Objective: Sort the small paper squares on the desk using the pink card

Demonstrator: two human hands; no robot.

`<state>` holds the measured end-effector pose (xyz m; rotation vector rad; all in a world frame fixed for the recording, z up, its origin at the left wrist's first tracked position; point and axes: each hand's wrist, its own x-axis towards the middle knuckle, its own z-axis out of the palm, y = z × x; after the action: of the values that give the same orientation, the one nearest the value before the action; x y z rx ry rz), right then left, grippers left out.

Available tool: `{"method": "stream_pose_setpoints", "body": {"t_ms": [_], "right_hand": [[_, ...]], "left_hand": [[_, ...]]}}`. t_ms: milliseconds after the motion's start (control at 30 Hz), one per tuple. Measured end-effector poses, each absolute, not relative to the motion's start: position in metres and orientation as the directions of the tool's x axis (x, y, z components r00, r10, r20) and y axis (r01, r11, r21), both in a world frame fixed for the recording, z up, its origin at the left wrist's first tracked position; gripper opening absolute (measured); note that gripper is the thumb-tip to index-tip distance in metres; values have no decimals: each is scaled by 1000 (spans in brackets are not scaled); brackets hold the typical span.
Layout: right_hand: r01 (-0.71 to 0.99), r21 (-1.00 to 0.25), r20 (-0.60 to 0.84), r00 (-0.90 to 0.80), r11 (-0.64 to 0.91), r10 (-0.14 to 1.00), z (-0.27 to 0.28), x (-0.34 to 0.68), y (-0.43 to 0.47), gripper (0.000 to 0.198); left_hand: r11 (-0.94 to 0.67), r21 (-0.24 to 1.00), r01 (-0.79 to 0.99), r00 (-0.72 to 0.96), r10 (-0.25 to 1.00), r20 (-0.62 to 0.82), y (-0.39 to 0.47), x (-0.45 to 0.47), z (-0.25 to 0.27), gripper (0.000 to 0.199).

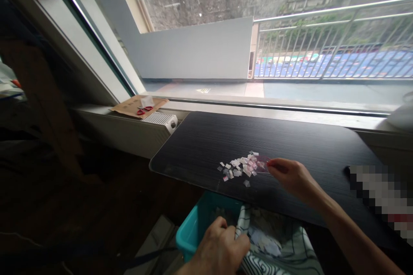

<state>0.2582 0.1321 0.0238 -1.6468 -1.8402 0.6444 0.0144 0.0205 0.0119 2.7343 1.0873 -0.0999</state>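
My right hand (pixel 290 172) pinches the end of a see-through pinkish plastic piece (pixel 263 164), perhaps a sheet or small bag. The plastic lies over part of a pile of small white and clear scraps (pixel 237 172) on the black tabletop (pixel 206 137). Lower down, my left hand (pixel 222 242) is closed on the edge of a white cloth bag with dark lines (pixel 243 219), its fingertips partly hidden. Crumpled light-coloured pieces (pixel 264 240) lie inside the bag. A teal bin (pixel 190 227) stands beside it, below the table's front edge.
Red-handled scissors (pixel 145 109) rest on a brown envelope (pixel 129 106) on the sill at left, above a white radiator (pixel 161 120). A large window runs behind the table. At the table's right lies a blurred-out item (pixel 380 197).
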Motion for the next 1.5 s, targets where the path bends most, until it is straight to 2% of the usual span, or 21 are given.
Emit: {"method": "stream_pose_setpoints", "body": {"t_ms": [167,267,400,533,733,900,1100,1367,1500], "right_hand": [[670,-723,102,-137,168,985,28,231,137,27],[717,-674,84,-166,179,983,31,226,137,26],[734,-664,76,-125,144,989,33,235,136,26],[677,-708,106,-182,202,978,32,224,138,27],[744,-646,87,-153,173,984,34,223,136,27],[695,-690,97,-192,205,977,35,211,134,27],[753,-602,93,-266,267,960,41,198,127,24],[699,-668,112,-245,255,963,39,205,124,27],[721,-642,104,-256,261,961,39,201,121,25]], "left_hand": [[-733,121,669,743,656,-132,24,16,16,36],[-738,102,666,745,655,-127,23,16,17,34],[-725,138,675,738,664,-123,21,15,18,37],[-717,160,679,734,662,-148,23,16,19,41],[-708,167,686,727,666,-166,21,13,22,39],[-711,171,682,731,656,-186,21,12,26,43],[-726,155,669,743,652,-154,21,10,27,40],[-744,141,653,757,637,-145,24,13,28,38],[-727,177,664,748,648,-143,20,6,30,38]]}}
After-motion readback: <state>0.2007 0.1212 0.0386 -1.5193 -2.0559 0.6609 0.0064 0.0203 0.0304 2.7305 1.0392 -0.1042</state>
